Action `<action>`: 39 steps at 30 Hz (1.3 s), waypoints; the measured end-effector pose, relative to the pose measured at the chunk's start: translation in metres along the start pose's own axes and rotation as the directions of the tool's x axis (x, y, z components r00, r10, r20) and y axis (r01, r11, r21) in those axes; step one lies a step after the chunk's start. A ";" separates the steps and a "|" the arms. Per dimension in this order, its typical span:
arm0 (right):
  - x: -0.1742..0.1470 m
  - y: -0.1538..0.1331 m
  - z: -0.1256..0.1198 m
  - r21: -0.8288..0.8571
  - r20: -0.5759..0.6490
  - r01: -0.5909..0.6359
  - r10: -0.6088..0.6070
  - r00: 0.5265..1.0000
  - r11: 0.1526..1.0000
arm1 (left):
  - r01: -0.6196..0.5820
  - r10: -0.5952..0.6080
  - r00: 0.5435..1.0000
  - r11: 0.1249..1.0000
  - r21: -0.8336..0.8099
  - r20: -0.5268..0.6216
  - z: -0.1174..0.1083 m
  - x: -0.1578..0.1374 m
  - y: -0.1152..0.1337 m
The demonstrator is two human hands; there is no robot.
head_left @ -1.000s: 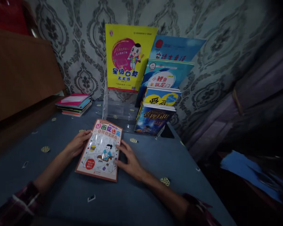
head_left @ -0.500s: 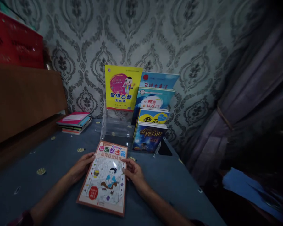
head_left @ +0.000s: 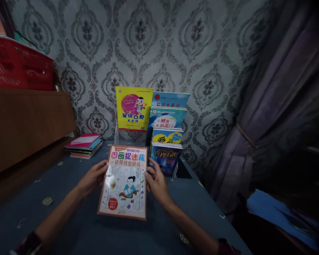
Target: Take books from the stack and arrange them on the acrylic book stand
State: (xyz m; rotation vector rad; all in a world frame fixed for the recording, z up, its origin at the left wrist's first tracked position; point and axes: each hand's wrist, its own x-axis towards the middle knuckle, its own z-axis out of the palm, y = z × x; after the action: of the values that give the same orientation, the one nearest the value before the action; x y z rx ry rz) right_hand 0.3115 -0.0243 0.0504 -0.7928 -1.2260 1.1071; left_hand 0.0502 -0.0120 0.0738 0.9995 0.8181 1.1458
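Note:
Between my hands is a picture book (head_left: 124,184) with an orange-brown border, its front cover facing me, held a little above the table and tilted up. My left hand (head_left: 94,177) grips its left edge, fingers partly behind it. On the right edge, my right hand (head_left: 155,180) is closed with the thumb near the front. Just behind stands a clear stepped rack (head_left: 116,136), mostly hidden by the book. A yellow book (head_left: 134,109) leans at its upper left. Down its right side stand several books, with a dark blue book (head_left: 165,159) in front.
A small stack of books (head_left: 85,145) lies at the left near the wall. Beyond it, a red basket (head_left: 21,63) rests on a brown wooden cabinet (head_left: 29,124). A tied purple curtain (head_left: 239,159) hangs at the right, near blue cloth (head_left: 276,216). Dark cloth (head_left: 69,233) covers the table.
Both hands have raised the picture book off the table and moved it towards the rack, tilting it more upright. The view has shifted, so the rack sits slightly lower.

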 end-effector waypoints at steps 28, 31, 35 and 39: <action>-0.032 0.022 0.000 -0.290 0.038 0.167 -0.163 0.986 0.942 | -0.184 0.190 0.982 0.966 0.182 -0.019 0.006 0.016 -0.022; -0.026 0.021 0.001 -0.294 0.040 0.195 -0.191 0.981 0.936 | -0.215 0.218 0.976 0.944 0.252 0.019 0.011 0.017 -0.011; -0.011 0.013 0.004 -0.325 0.047 0.240 -0.238 0.970 0.915 | -0.305 0.295 0.952 0.882 0.359 0.085 0.016 0.024 0.016; 0.008 0.001 0.009 -0.346 0.031 0.282 -0.289 0.957 0.895 | -0.314 0.274 0.949 0.854 0.415 0.154 0.015 0.040 0.048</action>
State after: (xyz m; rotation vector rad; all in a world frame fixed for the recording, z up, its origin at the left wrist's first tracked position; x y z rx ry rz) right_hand 0.3020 -0.0175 0.0538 -0.8523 -1.4899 0.6467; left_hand 0.0569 0.0286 0.1232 1.5850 0.8898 1.1892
